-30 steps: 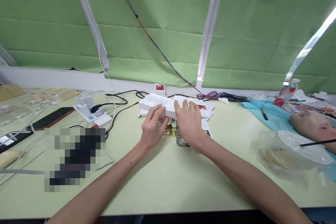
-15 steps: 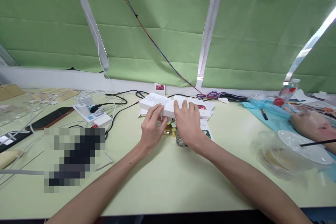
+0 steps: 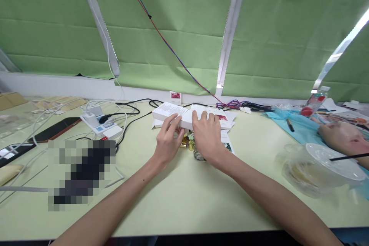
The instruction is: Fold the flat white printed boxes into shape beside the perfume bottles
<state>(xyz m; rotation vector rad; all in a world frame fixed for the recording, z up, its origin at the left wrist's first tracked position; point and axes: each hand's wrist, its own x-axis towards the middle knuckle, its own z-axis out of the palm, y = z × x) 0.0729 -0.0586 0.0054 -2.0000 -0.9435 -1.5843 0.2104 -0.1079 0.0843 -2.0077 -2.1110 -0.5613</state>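
A stack of flat white cartons with small printed text and a red picture lies at the middle back of the pale green table. My left hand grips the near edge of the stack, fingers curled onto its top. My right hand rests over the stack's right part, fingers bent down on it. Small gold caps and a dark bottle-like item sit just under my hands, partly hidden.
A white power strip with cables and dark phones lie at the left. A clear plastic lidded bowl stands at the right. Another person's hand rests on blue cloth at the far right. Green blinds hang behind.
Both hands stay on the white cartons; my left fingers have shifted slightly on the stack's edge. Nothing else has moved.
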